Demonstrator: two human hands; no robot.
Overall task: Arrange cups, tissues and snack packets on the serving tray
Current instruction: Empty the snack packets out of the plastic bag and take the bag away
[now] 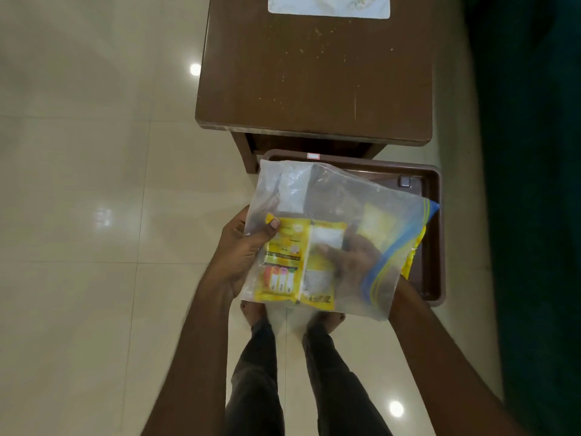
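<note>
A clear zip bag (342, 196) with a blue and yellow seal strip is held up in front of me. Inside it lie yellow snack packets (284, 259) and something white (294, 191), perhaps tissues. My left hand (242, 247) grips the bag's left edge, thumb on top. My right hand (355, 256) is inside the bag through its open right side, fingers around a yellow packet (320, 265). A brown serving tray (435, 234) lies below and behind the bag, mostly hidden by it. No cups are visible.
A brown wooden table (314, 73) stands ahead, with a pale placemat (328, 6) at its far end. The floor is glossy cream tile (94, 184). A dark green surface (540, 184) fills the right side. My legs and bare feet (327, 319) are below the bag.
</note>
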